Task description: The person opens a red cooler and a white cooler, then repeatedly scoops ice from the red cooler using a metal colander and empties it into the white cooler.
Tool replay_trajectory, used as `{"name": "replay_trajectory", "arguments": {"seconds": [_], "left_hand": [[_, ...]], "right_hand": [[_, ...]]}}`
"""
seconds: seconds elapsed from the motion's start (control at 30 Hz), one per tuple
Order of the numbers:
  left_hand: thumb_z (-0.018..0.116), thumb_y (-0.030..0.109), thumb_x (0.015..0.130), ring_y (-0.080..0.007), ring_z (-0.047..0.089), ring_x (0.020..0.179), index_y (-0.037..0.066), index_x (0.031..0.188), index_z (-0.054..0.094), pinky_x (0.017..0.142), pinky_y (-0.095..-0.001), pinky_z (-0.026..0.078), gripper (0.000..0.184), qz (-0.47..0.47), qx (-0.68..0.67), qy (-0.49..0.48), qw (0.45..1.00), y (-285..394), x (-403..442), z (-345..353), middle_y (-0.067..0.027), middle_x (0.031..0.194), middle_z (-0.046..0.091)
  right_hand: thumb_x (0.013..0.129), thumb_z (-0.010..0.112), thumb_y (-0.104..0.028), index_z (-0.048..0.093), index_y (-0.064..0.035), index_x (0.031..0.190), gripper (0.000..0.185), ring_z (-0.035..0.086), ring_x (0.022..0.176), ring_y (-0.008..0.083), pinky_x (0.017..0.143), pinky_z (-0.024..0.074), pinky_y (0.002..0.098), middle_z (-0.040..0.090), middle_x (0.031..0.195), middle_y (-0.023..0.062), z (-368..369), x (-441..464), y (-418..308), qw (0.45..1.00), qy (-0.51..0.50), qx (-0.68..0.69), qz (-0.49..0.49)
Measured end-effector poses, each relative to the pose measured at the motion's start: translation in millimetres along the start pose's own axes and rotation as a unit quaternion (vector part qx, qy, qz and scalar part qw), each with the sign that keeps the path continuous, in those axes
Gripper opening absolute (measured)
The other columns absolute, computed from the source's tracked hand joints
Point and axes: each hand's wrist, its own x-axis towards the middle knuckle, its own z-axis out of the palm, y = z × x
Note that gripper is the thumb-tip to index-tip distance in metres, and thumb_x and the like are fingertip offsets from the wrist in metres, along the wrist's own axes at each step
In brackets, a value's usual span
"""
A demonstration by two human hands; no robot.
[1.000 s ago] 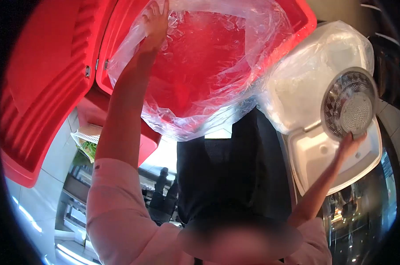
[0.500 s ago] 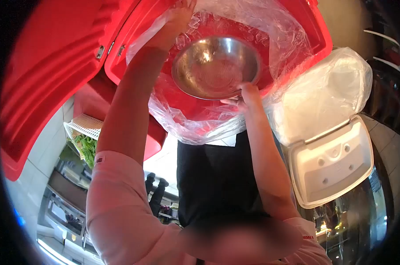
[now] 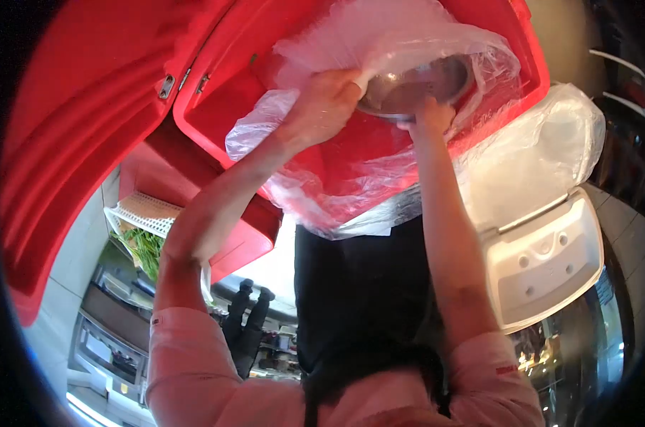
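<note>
A metal bowl (image 3: 436,82) sits tilted inside a clear plastic bag (image 3: 379,32), partly covered by the film. My right hand (image 3: 432,117) grips the bowl's near rim. My left hand (image 3: 329,103) is closed on a gathered fold of the plastic bag, just left of the bowl. The bag lines a large red cooler box (image 3: 223,99), whose left inner wall shows bare beside the film. Whatever lies deeper in the bag is hidden behind the plastic and the bowl.
The cooler's red lid (image 3: 87,121) hangs hinged open on the left. At right, a white lidded container (image 3: 543,263) stands open, clear plastic over its lid. A white basket (image 3: 148,206) with green vegetables (image 3: 144,249) is at lower left. Another person's dark-clad legs (image 3: 247,324) show below.
My left hand came back from the far left of the bag and took hold of its film, drawing it up over the ice. The bowl moved right and away with my right hand.
</note>
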Motion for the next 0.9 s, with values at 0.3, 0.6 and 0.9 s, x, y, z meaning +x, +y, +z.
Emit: {"name": "replay_trajectory", "arguments": {"seconds": [0.3, 0.6, 0.9], "left_hand": [[0.043, 0.015, 0.085, -0.0108, 0.048, 0.059, -0.003, 0.086, 0.058, 0.054, -0.0278, 0.04, 0.024, -0.107, -0.18, 0.097, 0.973, -50, 55, -43, -0.0044, 0.064, 0.053], [0.059, 0.012, 0.076, -0.0315, 0.053, 0.089, 0.001, 0.105, 0.053, 0.081, -0.0366, 0.041, 0.032, -0.039, 0.197, 0.238, 0.95, -12, 44, -31, -0.0171, 0.096, 0.056], [0.062, 0.026, 0.078, -0.0274, 0.053, 0.092, 0.0, 0.109, 0.047, 0.084, -0.0399, 0.048, 0.043, -0.571, -0.694, 0.181, 0.399, -140, 16, 214, -0.0153, 0.107, 0.051]], "right_hand": [[0.077, 0.061, -0.026, 0.013, 0.0051, 0.13, 0.078, 0.051, 0.1, 0.0451, 0.079, 0.0485, 0.0465, 0.034, 0.125, 0.0276, 122, 120, -16, 0.895, 0.192, -0.401, -0.04], [0.077, 0.056, -0.015, 0.037, -0.0056, 0.126, 0.054, 0.053, 0.098, 0.0429, 0.067, 0.0529, 0.0569, 0.04, 0.128, 0.0188, 58, 168, -13, 0.976, -0.058, -0.202, -0.056], [0.078, 0.056, -0.023, 0.044, -0.0132, 0.122, 0.047, 0.035, 0.118, 0.0407, 0.082, 0.0329, 0.0705, 0.037, 0.132, 0.0124, 59, 223, -54, 0.971, -0.086, -0.223, 0.033]]}}
